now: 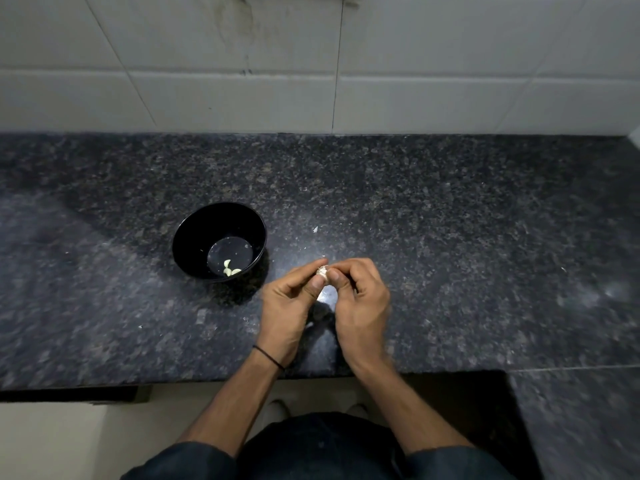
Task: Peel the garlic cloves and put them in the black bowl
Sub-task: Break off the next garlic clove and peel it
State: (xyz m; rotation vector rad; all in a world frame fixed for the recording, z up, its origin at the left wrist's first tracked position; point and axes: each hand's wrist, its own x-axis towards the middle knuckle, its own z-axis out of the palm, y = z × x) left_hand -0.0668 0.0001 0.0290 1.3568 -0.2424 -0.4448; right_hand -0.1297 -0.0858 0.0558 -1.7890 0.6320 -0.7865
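Garlic (322, 271) sits pinched between the two hands, held over the counter (450, 220) a little to the right of the black bowl (188, 237). Only a small pale, papery patch of it shows between the fingertips, so I cannot tell whether it is one clove or a small cluster. It looks tiny and very light, firm under a dry, brittle skin that should flake rather than stretch. Once bare, a clove is likely smooth and a little tacky, easy to let slip. The surest hold is probably at its sides, between one hand's thumb and forefinger. That leaves an end free where the other hand's nail can catch the edge of the skin (the root end usually gives first).

The left hand (291, 306) curls its thumb and fingers onto the garlic from the left. The right hand (356, 299), slightly blurred, closes on it from the right, thumb tip against it and the other fingers folded in.

The black bowl stands upright on the counter, clear of both hands, with a few peeled cloves (230, 268) lying at its bottom. A scrap of skin (315, 229) lies on the dark speckled stone beyond the hands. A thin dark band (268, 356) circles the left wrist, and a white tiled wall (450, 81) rises behind the counter.
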